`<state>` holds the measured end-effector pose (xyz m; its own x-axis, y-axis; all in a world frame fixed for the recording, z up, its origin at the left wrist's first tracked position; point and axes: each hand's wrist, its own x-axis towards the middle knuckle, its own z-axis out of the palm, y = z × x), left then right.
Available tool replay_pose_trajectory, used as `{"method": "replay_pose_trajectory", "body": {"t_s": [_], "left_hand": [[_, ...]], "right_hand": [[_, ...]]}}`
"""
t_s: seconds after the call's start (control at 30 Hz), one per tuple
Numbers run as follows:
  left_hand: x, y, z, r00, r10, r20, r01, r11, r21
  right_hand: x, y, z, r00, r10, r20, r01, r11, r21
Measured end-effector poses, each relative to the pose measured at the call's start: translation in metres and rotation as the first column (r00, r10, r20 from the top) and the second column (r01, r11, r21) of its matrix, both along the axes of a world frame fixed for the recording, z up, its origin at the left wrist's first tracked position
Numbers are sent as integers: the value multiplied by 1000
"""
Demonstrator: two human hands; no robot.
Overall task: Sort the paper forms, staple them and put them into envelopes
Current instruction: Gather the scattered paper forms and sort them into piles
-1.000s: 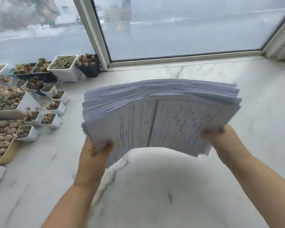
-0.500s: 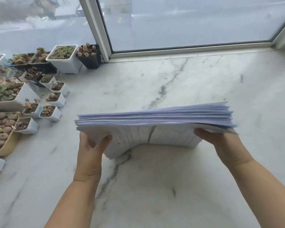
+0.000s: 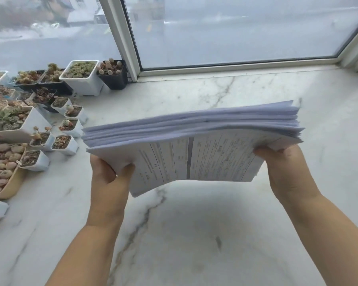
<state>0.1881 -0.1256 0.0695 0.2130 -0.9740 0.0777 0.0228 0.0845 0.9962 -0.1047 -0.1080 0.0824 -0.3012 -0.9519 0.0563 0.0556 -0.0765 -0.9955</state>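
Observation:
A thick stack of paper forms (image 3: 194, 145) hangs in the air above the marble sill, its near edge tipped toward me so a printed table shows on the facing sheet. My left hand (image 3: 109, 178) grips the stack's left end, thumb pressed on the facing sheet. My right hand (image 3: 285, 168) grips the right end, fingers hidden behind the paper. The sheets are uneven at the right edge. No stapler or envelope is in view.
The white marble sill (image 3: 194, 234) spreads under the stack. Several small pots of succulents (image 3: 39, 124) crowd the left side, up to the window frame (image 3: 122, 38). The window pane runs along the back, with a corner frame (image 3: 355, 50) at far right.
The stack dropped low and level half a second ago, then rose again and tipped its near edge toward me. Both hands kept their hold on its ends.

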Motion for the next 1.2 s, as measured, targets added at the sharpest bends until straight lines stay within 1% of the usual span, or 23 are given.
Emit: {"method": "replay_pose_trajectory", "body": {"t_s": [0.07, 0.17, 0.23, 0.3, 0.4, 0.47, 0.57, 0.63, 0.7, 0.73, 0.83, 0.87, 0.9, 0.93, 0.97, 1.0, 1.03, 1.07, 1.1, 1.13, 1.17, 1.2], "left_hand": [[7, -1, -7, 1000, -27, 16, 26, 999, 40], [10, -5, -17, 997, -68, 29, 65, 992, 108], [5, -5, -18, 996, -79, 45, 72, 987, 142], [0, -3, -16, 998, -30, 61, 21, 989, 148], [3, 3, -9, 1000, 23, 18, -24, 995, 94], [9, 6, -10, 999, -18, 42, 15, 997, 82], [17, 6, -17, 967, -174, 184, 144, 975, 170], [25, 0, -17, 946, -240, 219, 194, 957, 214], [39, -8, -15, 959, -255, 125, 208, 931, 301], [45, -10, -15, 961, -270, 68, 230, 908, 350], [56, -3, -19, 948, -314, -47, 297, 825, 482], [57, 2, -22, 950, -303, -74, 296, 800, 522], [57, 8, -25, 956, -275, -106, 286, 778, 559], [58, 16, -29, 960, -238, -146, 278, 757, 591], [59, 25, -32, 961, -192, -199, 275, 736, 619], [62, 35, -35, 955, -145, -257, 280, 720, 634], [63, 45, -38, 944, -94, -316, 286, 711, 643], [65, 57, -41, 930, -35, -367, 282, 707, 648], [65, 69, -42, 911, 23, -411, 276, 707, 651], [64, 83, -45, 892, 92, -442, 253, 710, 658], [61, 96, -46, 868, 155, -471, 231, 715, 660], [57, 108, -48, 848, 212, -485, 194, 728, 657]], "right_hand": [[0, 4, -9, 1000, 26, -11, -25, 998, 51], [1, 7, -22, 998, 36, -60, -24, 984, 178], [4, 5, -26, 997, -22, -75, 39, 972, 232], [9, 3, -22, 994, -86, -66, 99, 972, 215], [10, 3, -14, 989, -99, -108, 112, 986, 126], [9, 8, -13, 990, -87, -111, 104, 982, 159], [9, 16, -23, 991, 32, -127, 10, 949, 315], [7, 13, -23, 986, 74, -152, -14, 931, 365], [-1, 4, -20, 984, 104, -143, -44, 927, 373], [-4, -2, -18, 973, 148, -174, -70, 917, 392], [-8, -18, -14, 903, 314, -292, -150, 869, 471], [-8, -21, -16, 876, 360, -320, -160, 844, 512], [-10, -25, -17, 853, 414, -317, -185, 808, 560], [-13, -27, -18, 835, 477, -274, -229, 755, 615], [-16, -26, -20, 832, 522, -186, -288, 694, 660], [-19, -24, -25, 844, 532, -62, -347, 631, 694], [-26, -18, -31, 864, 492, 103, -413, 576, 706], [-33, -10, -39, 863, 418, 285, -491, 555, 672], [-40, 0, -50, 817, 337, 467, -573, 567, 592], [-43, 8, -62, 699, 282, 658, -663, 601, 446], [-38, 18, -72, 547, 261, 795, -710, 649, 276], [-30, 28, -78, 407, 192, 893, -715, 675, 181]]}}
